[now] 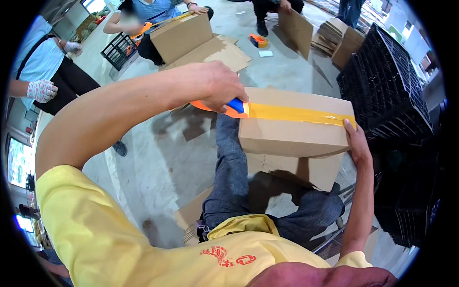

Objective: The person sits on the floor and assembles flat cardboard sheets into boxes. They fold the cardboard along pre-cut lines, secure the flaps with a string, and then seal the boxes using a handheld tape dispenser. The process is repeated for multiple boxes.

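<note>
A closed cardboard box (296, 137) sits in front of me above my legs, with a strip of yellow tape (296, 114) along its top. My left hand (222, 88) is wrapped around an orange and blue tape dispenser (237, 106) at the box's left end, where the tape meets the dispenser. At the right end, my right hand (355, 138) grips the box, its thumb over the tape's end at the edge. The fingers of that hand are partly hidden behind the box.
Black plastic crates (382, 79) are stacked at the right. Flat cardboard (311, 170) lies under the box. Ahead, a co-worker tapes another box (181, 39), and a second one holds a cardboard panel (295, 32). Another tape dispenser (258, 41) lies on the floor. A gloved person (42, 91) stands left.
</note>
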`<state>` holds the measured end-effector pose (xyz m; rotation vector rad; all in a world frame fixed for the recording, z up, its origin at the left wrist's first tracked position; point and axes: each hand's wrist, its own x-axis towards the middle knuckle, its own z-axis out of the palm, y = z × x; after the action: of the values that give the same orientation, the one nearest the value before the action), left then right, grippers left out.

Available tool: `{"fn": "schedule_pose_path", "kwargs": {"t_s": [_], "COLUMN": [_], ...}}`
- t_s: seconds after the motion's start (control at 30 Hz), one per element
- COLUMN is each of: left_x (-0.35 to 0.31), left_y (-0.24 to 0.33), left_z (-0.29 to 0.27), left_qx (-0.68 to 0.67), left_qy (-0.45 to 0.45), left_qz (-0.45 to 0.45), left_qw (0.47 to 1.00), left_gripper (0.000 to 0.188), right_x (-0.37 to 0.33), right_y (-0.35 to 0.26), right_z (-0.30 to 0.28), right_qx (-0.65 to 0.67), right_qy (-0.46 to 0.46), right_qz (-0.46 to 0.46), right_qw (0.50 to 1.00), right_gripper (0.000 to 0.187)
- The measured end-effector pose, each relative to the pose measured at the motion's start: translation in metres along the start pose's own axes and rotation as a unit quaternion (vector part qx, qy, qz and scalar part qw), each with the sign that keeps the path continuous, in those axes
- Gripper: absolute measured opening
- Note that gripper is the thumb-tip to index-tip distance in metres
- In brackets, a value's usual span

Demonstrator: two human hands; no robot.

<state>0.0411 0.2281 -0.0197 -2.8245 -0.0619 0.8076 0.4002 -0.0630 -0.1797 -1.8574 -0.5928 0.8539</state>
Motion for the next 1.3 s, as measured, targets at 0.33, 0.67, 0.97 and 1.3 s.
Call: {"fn": "schedule_pose_path", "kwargs": {"t_s": [0.33,0.67,0.97,1.3], "left_x": [0.01,0.073,0.101,0.091], "left_y": [-0.011,0.018,0.018,0.011], "left_z": [0.174,0.255,0.289,0.322], "left_qx": [-0.237,-0.319,-0.314,-0.306], "left_qy": [0.332,0.529,0.579,0.404], "left_qz": [-0.004,0.007,0.025,0.037], "left_qw": [0.913,0.786,0.752,0.862], "left_gripper": [0.079,0.089,0.085,0.071], "right_x": [0.017,0.009,0.008,0.007], "right_y": [0.004,-0.004,0.0,0.006], "right_z": [-0.012,-0.012,-0.017,-0.021], "right_qx": [0.084,0.097,0.098,0.095], "right_qy": [-0.02,-0.029,0.009,0.007], "right_qz": [0.045,0.068,0.102,0.091], "right_qw": [0.995,0.993,0.99,0.991], "right_gripper": [0.048,0.054,0.054,0.055]}}
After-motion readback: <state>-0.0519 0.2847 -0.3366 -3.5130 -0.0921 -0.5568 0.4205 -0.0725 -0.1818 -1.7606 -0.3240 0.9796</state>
